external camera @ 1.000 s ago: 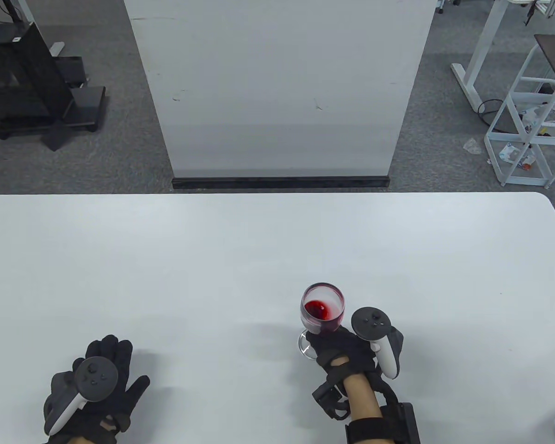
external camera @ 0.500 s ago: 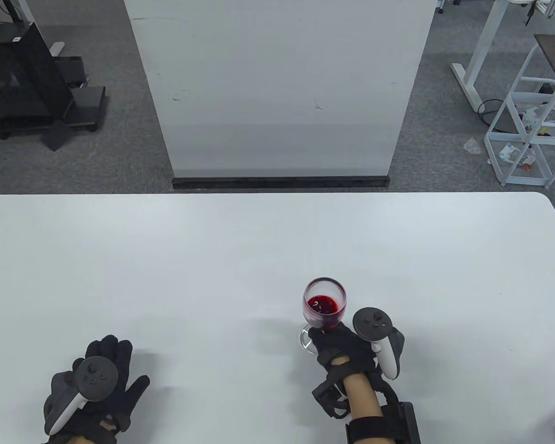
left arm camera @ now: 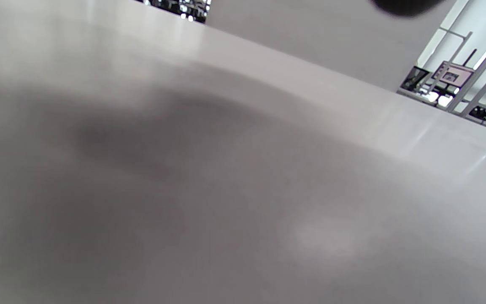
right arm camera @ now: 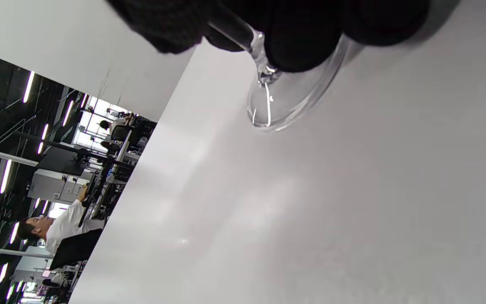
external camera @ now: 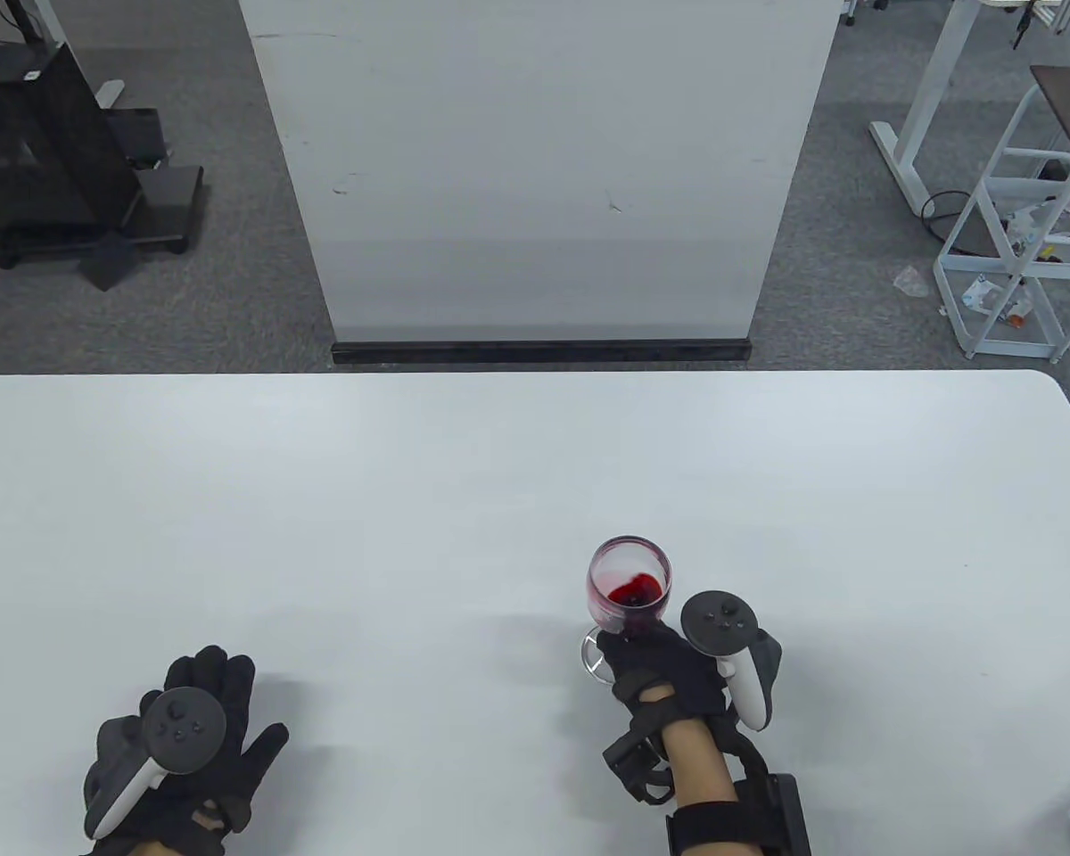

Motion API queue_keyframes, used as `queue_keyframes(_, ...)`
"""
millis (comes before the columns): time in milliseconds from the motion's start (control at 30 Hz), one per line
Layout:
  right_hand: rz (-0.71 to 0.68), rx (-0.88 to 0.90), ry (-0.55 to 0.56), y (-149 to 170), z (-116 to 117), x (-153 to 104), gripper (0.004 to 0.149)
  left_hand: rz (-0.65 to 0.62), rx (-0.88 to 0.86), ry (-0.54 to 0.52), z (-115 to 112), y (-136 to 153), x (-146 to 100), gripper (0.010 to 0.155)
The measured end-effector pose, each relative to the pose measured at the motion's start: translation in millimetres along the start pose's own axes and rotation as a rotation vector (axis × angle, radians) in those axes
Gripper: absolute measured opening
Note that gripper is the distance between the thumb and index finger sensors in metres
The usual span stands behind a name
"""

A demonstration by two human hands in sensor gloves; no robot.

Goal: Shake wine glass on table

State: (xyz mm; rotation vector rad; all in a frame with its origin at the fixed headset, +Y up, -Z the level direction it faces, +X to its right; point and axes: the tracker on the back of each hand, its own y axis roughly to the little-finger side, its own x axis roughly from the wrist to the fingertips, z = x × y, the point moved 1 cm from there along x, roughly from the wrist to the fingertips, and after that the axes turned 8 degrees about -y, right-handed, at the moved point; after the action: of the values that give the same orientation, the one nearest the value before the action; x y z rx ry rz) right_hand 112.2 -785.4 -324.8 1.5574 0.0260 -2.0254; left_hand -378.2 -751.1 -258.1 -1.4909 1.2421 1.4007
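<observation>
A clear wine glass point(external camera: 629, 584) with a little red wine stands on the white table point(external camera: 464, 499) at the near right. My right hand point(external camera: 655, 664) grips its stem just above the foot. The wine is tilted to one side of the bowl and a red film coats the inside. In the right wrist view my fingers point(right arm camera: 293, 38) close around the stem, with the round foot point(right arm camera: 287, 101) on the table. My left hand point(external camera: 192, 740) rests flat on the table at the near left, fingers spread, holding nothing. Only a dark fingertip point(left arm camera: 407, 5) shows in the left wrist view.
A white panel point(external camera: 535, 169) with a black base strip stands beyond the table's far edge. A white rack point(external camera: 1025, 241) stands on the floor at the far right, dark equipment point(external camera: 53, 169) at the far left.
My right hand has moved the glass slightly away and to the right, and the wine has swirled around inside the bowl. The left hand has not moved.
</observation>
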Motion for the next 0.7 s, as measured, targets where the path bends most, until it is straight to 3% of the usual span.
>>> queue_keyframes(100, 0.022, -0.011, -0.085, -1.6, -3.2, -1.0, 0.054, -0.001, -0.001, -0.003, 0.3, 0.2, -0.3, 0.08)
queue_keyframes(233, 0.012, 0.006, 0.044, 2.5, 1.6, -1.5, 0.056, -0.001, -0.002, -0.002, 0.0, 0.3, 0.1, 0.08)
queue_keyframes(367, 0.034, -0.018, -0.086, -3.2, -2.1, -2.1, 0.055, -0.005, 0.003, -0.002, -0.1, -1.0, -0.4, 0.08)
queue_keyframes(500, 0.003, 0.004, 0.06, 2.3, 1.4, -1.3, 0.056, -0.002, -0.006, -0.003, 0.3, 0.3, 0.1, 0.08)
queue_keyframes(633, 0.032, -0.004, -0.084, -3.0, -2.2, -1.6, 0.055, -0.003, 0.001, -0.002, 0.0, -0.2, -0.3, 0.08)
queue_keyframes(700, 0.034, -0.021, -0.079, -1.3, -5.6, -1.9, 0.055, -0.003, -0.005, -0.005, 0.3, 0.2, -0.3, 0.08)
